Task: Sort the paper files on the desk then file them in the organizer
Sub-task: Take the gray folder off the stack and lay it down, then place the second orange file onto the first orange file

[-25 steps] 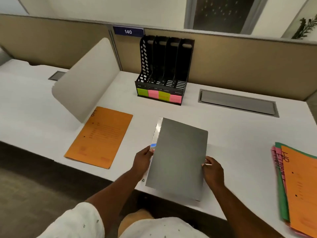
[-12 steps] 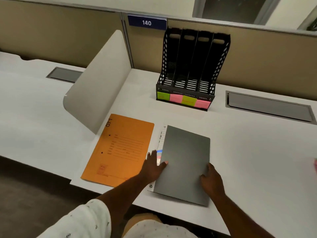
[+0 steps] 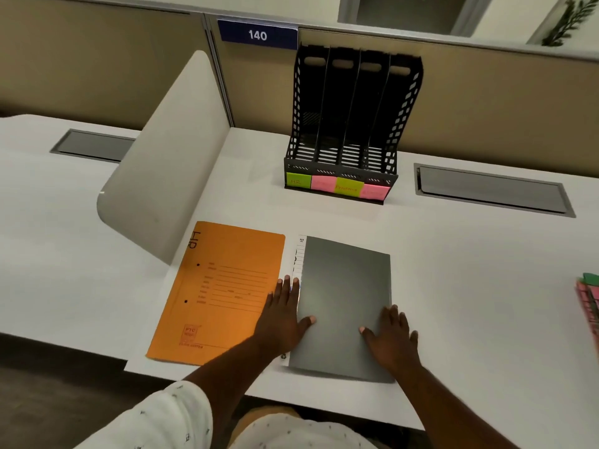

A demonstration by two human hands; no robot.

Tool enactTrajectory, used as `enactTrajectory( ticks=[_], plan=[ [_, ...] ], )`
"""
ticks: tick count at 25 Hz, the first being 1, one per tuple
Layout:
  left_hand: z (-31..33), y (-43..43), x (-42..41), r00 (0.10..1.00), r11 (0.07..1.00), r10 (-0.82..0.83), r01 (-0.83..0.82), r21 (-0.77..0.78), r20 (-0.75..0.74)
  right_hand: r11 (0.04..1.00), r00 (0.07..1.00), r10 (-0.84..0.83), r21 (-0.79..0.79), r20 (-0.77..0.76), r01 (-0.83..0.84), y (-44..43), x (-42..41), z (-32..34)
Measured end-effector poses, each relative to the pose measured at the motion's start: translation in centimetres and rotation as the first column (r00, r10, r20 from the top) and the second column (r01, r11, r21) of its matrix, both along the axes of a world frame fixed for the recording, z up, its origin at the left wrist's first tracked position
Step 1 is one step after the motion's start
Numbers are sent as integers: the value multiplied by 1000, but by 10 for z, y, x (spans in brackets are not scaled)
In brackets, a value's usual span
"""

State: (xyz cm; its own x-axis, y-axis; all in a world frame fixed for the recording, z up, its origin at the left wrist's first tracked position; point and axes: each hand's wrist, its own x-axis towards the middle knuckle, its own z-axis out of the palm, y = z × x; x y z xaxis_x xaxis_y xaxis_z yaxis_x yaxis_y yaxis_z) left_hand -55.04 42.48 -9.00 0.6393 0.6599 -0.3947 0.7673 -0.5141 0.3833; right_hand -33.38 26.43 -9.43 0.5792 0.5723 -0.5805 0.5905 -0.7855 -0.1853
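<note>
A grey file (image 3: 343, 293) lies flat on the white desk (image 3: 470, 303) in front of me. My left hand (image 3: 283, 317) rests on its left edge with fingers straight and the thumb on the cover. My right hand (image 3: 390, 338) lies flat on its lower right part. An orange folder marked HR (image 3: 220, 290) lies just left of the grey file. The black organizer (image 3: 350, 124) with four slots and green and pink labels stands at the back against the partition. More folders, pink and green (image 3: 588, 299), show at the right edge.
A white curved divider (image 3: 162, 170) stands on the desk to the left of the orange folder. Two grey cable hatches (image 3: 492, 189) sit in the desk, one at the back right and one at the back left. The desk's front edge runs just below the files.
The grey file was held up tilted in both hands; it now lies flat on the desk next to the orange folder. Both hands have flattened onto it.
</note>
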Motion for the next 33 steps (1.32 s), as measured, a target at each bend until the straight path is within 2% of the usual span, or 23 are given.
enactTrajectory(
  ticks=[5, 16, 22, 25, 33],
  plan=[
    [16, -7, 7, 993, 991, -82, 71, 114, 87, 983, 997, -39, 181, 63, 27, -12, -3, 10],
    [21, -48, 62, 982, 978, -146, 124, 169, 121, 954, 987, 14, 292, 158, -60, -71, 39, 20],
    [18, -121, 137, 978, 960, -195, 174, 219, 78, 928, 973, 114, 328, 200, -176, -116, 102, 13],
    [23, -169, 185, 987, 971, -144, 125, 206, 77, 900, 954, 194, 345, 228, -265, -150, 150, 17],
    [54, -294, 309, 982, 961, -144, 109, 255, 121, 895, 951, 211, 348, 224, -280, -261, 283, 37]
  ],
)
